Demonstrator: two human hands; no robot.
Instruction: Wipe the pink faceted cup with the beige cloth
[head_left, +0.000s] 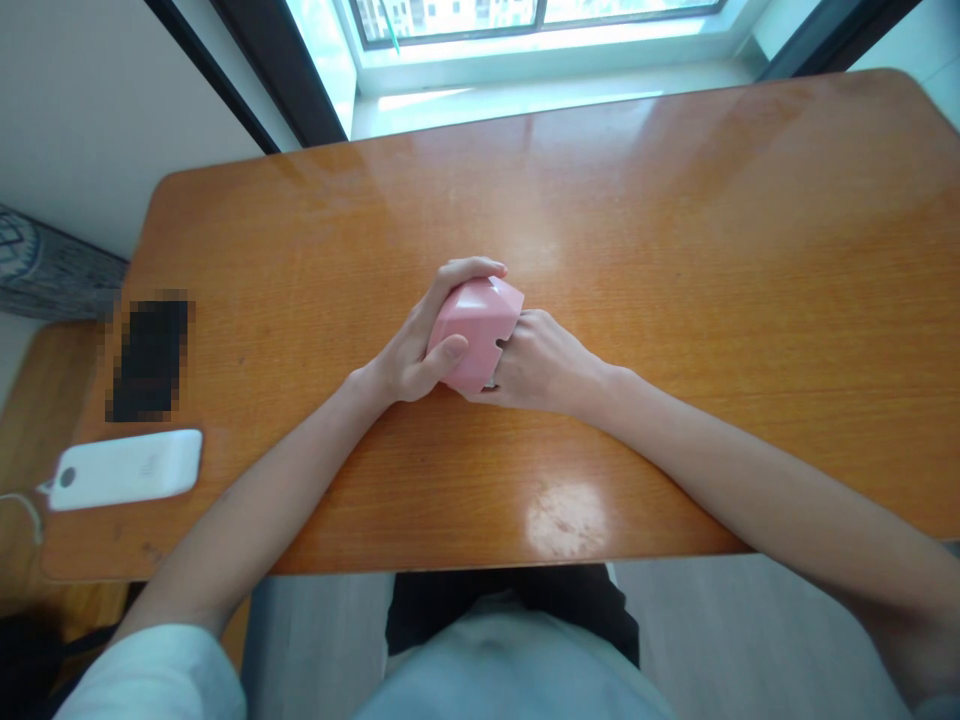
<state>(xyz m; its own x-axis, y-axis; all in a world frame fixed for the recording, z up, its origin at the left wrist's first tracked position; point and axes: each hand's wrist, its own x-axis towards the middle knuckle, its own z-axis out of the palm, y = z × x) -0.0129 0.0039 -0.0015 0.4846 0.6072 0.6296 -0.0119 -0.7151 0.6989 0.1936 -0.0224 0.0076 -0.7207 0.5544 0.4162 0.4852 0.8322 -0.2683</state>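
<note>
"Two bare hands, close together. How does each one stand?"

"The left hand (412,350) is clamped round a pink case (480,315), fingers over its far edge, thumb on the side nearer the person. The right hand (544,360) sits against the case's notched right edge. Its fingertips are hidden, so I can't tell whether they grip anything."

"And where is the case?"

"Between the two hands, at the middle of the wooden table (712,350). Whether it touches the wood, I can't tell. Its faces are flat and angled."

"Any writing nearby?"

"Toward the left end of the table lies a white device (127,475), with a round grey spot and a white cord (30,515) at one end. The faint grey marks on it are too weak to read. Just beyond it is a dark rectangle (150,360), blurred into blocks, so any label is lost."

"Past the table?"

"A bright window (465,18) with buildings outside, above a pale sill (525,110). Off the left end, a grey cloth (60,270) carries a round pattern."
</note>
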